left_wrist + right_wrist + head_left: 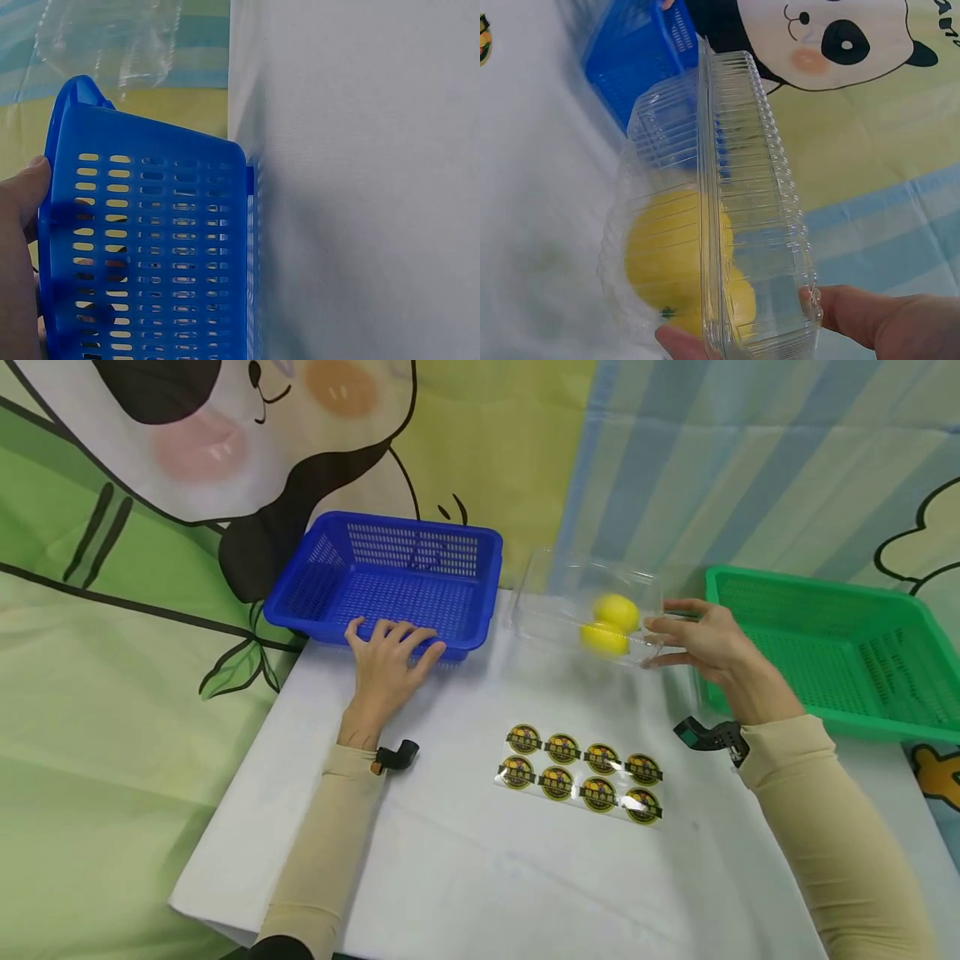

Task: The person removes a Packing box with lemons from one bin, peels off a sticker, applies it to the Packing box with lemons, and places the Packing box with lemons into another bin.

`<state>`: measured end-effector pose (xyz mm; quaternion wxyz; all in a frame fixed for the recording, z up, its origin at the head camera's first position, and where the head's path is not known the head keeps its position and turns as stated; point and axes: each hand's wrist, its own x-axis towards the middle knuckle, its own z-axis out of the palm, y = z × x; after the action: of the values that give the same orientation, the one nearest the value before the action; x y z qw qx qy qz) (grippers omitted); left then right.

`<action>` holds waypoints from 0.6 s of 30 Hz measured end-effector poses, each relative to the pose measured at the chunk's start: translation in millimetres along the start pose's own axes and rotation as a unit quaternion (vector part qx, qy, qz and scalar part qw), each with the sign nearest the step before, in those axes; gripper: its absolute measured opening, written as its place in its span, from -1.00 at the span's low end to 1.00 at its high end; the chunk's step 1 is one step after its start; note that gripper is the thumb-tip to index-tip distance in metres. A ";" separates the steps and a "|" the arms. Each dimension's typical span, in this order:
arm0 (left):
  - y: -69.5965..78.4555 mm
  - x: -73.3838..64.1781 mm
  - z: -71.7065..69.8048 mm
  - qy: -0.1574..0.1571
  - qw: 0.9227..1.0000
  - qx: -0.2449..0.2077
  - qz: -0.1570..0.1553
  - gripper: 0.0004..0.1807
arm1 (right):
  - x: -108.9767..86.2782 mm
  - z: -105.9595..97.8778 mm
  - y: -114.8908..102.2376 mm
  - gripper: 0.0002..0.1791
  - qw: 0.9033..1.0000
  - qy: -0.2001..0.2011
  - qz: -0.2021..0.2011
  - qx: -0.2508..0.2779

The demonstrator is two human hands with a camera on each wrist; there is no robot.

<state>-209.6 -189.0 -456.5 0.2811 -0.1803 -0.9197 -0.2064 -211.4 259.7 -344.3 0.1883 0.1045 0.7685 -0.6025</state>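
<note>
My left hand (388, 672) is at the near rim of a blue plastic basket (480, 602), its fingers hooked over the edge. In the left wrist view its thumb (30, 184) rests at the rim, and dark finger shapes show through the slots of the wall. My right hand (708, 643) grips the right end of a clear plastic clamshell box (543, 602) between thumb and fingers. Two lemons (617, 610) lie together inside, near the held end. In the right wrist view, the box's ribbed lid (754, 165) stands over the base, flanges together.
A green basket (817, 710) stands at the right, beside my right forearm. On the white table (450, 868) lies a clear sheet of round black-and-yellow stickers (577, 774), two rows. Behind hangs a cartoon-printed cloth (502, 443).
</note>
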 end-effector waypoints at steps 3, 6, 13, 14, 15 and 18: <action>-0.1 -0.2 -0.5 0.000 1.000 0.002 0.000 -0.56 | 3.9 -2.9 12.8 -0.09 1.000 -0.001 0.002 -0.002; -0.7 1.6 -1.2 -0.002 1.000 0.006 0.002 -0.55 | 8.9 -6.6 21.5 -0.08 1.000 0.001 0.004 -0.009; 0.5 1.1 -3.9 -0.013 1.000 0.013 -0.002 -0.57 | 18.1 -14.1 35.6 -0.11 0.999 0.005 0.015 -0.029; 0.6 0.5 -3.9 -0.013 1.000 0.013 -0.002 -0.57 | 18.9 -14.3 36.8 -0.12 0.999 0.007 0.016 -0.033; 0.8 0.1 -3.9 -0.014 1.000 0.014 -0.002 -0.57 | 19.6 -14.1 37.9 -0.12 0.999 0.009 0.018 -0.036; 1.4 -0.2 -4.2 -0.015 1.000 0.015 -0.002 -0.57 | 21.9 -13.6 38.9 -0.13 0.999 0.013 0.017 -0.040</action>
<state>-206.9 -189.8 -453.0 0.2698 -0.1769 -0.9272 -0.1903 -218.4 281.2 -385.1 0.1928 0.1181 0.7924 -0.5665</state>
